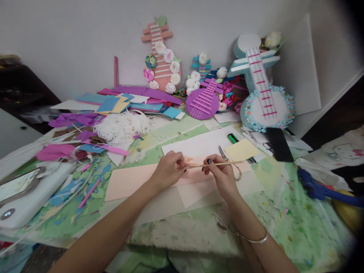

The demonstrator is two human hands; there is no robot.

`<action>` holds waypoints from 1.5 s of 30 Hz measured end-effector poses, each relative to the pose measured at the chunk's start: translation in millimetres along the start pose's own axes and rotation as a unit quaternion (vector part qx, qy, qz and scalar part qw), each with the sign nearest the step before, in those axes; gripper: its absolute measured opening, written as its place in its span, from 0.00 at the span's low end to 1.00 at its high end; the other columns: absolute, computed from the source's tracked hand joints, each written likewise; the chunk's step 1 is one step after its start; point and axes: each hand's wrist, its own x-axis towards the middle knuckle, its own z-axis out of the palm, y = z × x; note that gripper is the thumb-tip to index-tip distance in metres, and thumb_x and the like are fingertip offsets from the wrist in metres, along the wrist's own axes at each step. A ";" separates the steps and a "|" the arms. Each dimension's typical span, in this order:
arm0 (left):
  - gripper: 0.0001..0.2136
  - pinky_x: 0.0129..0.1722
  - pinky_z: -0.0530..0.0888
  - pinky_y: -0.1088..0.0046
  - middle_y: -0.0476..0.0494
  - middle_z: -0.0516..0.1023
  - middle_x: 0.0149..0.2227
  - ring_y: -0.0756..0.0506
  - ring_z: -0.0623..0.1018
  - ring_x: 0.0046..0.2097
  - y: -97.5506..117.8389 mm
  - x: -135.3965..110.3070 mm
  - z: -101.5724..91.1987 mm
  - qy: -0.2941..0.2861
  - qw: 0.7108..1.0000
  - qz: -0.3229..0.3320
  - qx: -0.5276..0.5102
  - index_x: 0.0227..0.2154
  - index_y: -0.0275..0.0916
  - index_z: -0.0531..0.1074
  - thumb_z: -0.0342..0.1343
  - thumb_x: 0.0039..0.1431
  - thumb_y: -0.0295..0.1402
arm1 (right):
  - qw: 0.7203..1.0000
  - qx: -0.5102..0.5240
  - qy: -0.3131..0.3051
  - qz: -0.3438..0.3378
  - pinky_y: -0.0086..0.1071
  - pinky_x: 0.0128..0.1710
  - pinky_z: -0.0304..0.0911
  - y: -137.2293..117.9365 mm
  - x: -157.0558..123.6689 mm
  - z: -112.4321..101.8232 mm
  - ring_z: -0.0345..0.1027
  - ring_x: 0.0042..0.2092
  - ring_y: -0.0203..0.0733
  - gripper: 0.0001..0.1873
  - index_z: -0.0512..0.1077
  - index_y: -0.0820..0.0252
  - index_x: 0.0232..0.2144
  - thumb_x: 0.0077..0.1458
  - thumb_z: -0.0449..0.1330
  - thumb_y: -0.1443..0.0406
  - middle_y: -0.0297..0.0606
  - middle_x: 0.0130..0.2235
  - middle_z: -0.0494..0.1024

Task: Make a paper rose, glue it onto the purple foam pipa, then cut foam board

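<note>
Over the peach paper strip (pixel 127 181), my two hands meet at a thin wooden stick (pixel 232 163) lying nearly level. My right hand (pixel 223 178) pinches the stick near its middle between thumb and fingers. At the stick's left end, my left hand (pixel 170 170) has its fingertips closed on a small crumpled piece of peach paper (pixel 192 160). How the paper is fixed to the stick cannot be made out. Scissors (pixel 222 152) lie just behind my right hand, partly covered by a pale yellow paper piece (pixel 241 150). White paper (pixel 182 144) lies behind the hands.
Paper instruments lean at the wall: a pink one (pixel 162 72), a purple one (pixel 202 104), a blue-white one (pixel 264 102). White string (pixel 123 125) and paper scraps lie left, near a power bank (pixel 34 193). A black phone (pixel 279 144) and blue glue gun (pixel 313 184) lie right.
</note>
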 end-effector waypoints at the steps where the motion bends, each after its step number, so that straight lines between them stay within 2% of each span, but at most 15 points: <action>1: 0.11 0.32 0.63 0.75 0.52 0.69 0.24 0.49 0.68 0.32 0.0 0.0 0.1 -0.001 1.000 0.000 0.000 0.20 0.39 0.59 0.56 0.48 0.21 | 1.000 -0.001 -0.001 0.000 0.26 0.27 0.61 -0.1 -0.2 0.2 0.65 0.26 0.31 0.11 0.71 0.61 0.27 0.54 0.63 0.58 0.32 0.23 0.72; 45: 0.11 0.32 0.63 0.75 0.52 0.68 0.24 0.49 0.68 0.32 0.6 0.1 -0.8 -0.002 1.000 0.000 0.001 0.20 0.39 0.59 0.54 0.47 0.21 | 1.000 -0.016 -0.003 0.001 0.28 0.27 0.62 -2.2 -0.2 2.6 0.65 0.26 0.33 0.12 0.71 0.60 0.27 0.53 0.63 0.57 0.33 0.24 0.72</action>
